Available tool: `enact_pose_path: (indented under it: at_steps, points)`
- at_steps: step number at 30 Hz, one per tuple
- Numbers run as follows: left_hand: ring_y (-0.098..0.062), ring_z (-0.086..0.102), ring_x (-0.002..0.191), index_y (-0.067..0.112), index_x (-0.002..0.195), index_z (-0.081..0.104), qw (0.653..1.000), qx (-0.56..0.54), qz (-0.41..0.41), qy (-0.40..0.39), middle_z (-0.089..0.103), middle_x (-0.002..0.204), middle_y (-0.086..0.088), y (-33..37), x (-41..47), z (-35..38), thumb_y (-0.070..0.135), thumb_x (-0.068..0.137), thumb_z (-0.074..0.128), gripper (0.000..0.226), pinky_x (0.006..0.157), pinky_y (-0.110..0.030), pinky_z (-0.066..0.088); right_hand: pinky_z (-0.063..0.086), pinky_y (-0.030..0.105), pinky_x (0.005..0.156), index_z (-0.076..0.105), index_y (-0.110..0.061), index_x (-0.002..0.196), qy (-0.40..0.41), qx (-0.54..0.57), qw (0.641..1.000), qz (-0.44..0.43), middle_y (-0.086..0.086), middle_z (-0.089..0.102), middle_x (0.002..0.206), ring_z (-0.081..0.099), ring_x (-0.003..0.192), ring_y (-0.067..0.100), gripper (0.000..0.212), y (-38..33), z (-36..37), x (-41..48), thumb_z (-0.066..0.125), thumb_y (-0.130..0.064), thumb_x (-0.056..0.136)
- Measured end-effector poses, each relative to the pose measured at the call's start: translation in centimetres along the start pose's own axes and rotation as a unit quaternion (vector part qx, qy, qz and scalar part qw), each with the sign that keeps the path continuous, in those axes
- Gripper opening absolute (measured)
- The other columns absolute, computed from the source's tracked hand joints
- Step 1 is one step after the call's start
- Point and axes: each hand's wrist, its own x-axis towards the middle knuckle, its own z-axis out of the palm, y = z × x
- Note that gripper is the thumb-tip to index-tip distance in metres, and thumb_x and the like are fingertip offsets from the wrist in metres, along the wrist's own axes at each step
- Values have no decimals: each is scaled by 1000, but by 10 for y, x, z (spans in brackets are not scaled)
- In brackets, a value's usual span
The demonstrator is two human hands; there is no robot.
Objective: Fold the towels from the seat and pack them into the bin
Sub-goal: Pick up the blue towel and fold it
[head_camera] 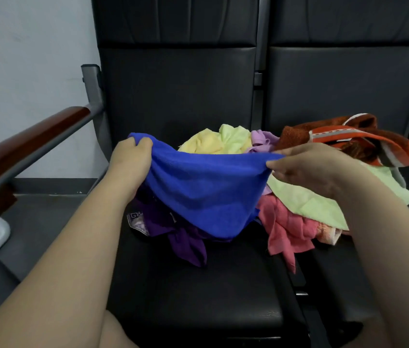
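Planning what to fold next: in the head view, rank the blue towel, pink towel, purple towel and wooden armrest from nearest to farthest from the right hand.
1. blue towel, pinched by the right hand.
2. pink towel, just below it.
3. purple towel, across to the left.
4. wooden armrest, far left.

Dim, soft, even light; wide-angle bending and slight blur at edges.

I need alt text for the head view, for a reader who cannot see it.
Two hands hold a blue towel spread above a black seat: the left hand grips one top corner, the right hand pinches the other. Unfolded towels in yellow, green, lilac, purple, pink and orange lie heaped behind and beneath it.
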Motion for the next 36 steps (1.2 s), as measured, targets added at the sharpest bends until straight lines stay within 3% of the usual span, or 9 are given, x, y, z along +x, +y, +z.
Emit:
enact_pose_path:
  at_steps: [3, 8, 11, 14, 19, 22, 25, 29, 36]
  points:
    - [-16, 41, 75, 16, 91, 52, 998, -48, 31, 23, 44, 84, -5, -2, 4, -6, 31, 97, 51, 16, 62, -32, 32, 57, 27, 65, 72, -5, 102, 101, -154, 983, 3, 10, 69, 96, 66, 82, 18, 21, 12, -1, 8, 77, -14, 84]
    - [-13, 68, 90, 12, 92, 66, 981, -191, 27, 8, 73, 95, 2, 6, 2, -11, 26, 98, 57, 18, 83, -32, 56, 56, 35, 82, 64, -18, 91, 90, -68, 992, -63, 1, 65, 97, 63, 98, 21, 6, 9, -4, 10, 68, -21, 92]
    - [-12, 73, 98, 18, 104, 70, 950, -306, 5, -61, 77, 104, 0, 11, 2, -12, 15, 101, 54, 17, 78, -24, 58, 59, 37, 80, 63, -18, 95, 116, -15, 989, -95, 2, 64, 101, 64, 97, 22, 6, 7, -1, 7, 62, -24, 97]
    - [-11, 73, 91, 16, 109, 70, 948, -298, -28, -106, 77, 102, -1, 10, 3, -14, 13, 100, 55, 18, 72, -22, 57, 60, 35, 73, 63, -17, 103, 169, -32, 979, -111, 0, 61, 97, 62, 94, 20, 11, 7, 0, 8, 61, -27, 98]
    - [-13, 67, 72, 16, 87, 66, 957, -245, -146, -54, 70, 84, -3, -2, 11, -16, 17, 93, 69, 7, 64, -26, 55, 59, 41, 81, 65, -15, 103, 219, -5, 966, -136, 2, 64, 98, 63, 95, 20, 15, 6, -3, 10, 67, -26, 93]
    - [-15, 68, 69, 17, 87, 64, 937, -288, -186, -70, 70, 79, -4, -4, 16, -23, 23, 92, 71, 11, 68, -32, 60, 55, 35, 72, 67, -15, 102, 246, 15, 955, -163, 0, 64, 88, 63, 87, 17, 15, 3, -4, 9, 71, -25, 90]
    - [-15, 73, 79, 14, 102, 67, 920, -361, -146, -49, 73, 87, -5, 0, 18, -27, 20, 91, 74, 14, 76, -32, 62, 55, 35, 66, 67, -21, 93, 280, 18, 942, -182, -1, 64, 83, 64, 84, 18, 8, 3, -7, 9, 73, -26, 89]
    - [-17, 72, 101, 17, 99, 75, 952, -305, -36, 15, 76, 101, -5, -1, 18, -29, 11, 86, 77, 14, 86, -29, 59, 58, 41, 74, 67, -27, 88, 292, 15, 936, -196, -1, 63, 76, 63, 79, 18, 4, 4, -9, 9, 70, -24, 91]
    - [-20, 72, 101, 12, 105, 75, 948, -308, 0, 78, 73, 113, -13, 8, 10, -34, 11, 83, 80, 22, 91, -36, 59, 53, 23, 60, 72, -20, 94, 293, 82, 922, -238, -3, 68, 81, 64, 73, 12, 5, -14, -12, -3, 70, -19, 89]
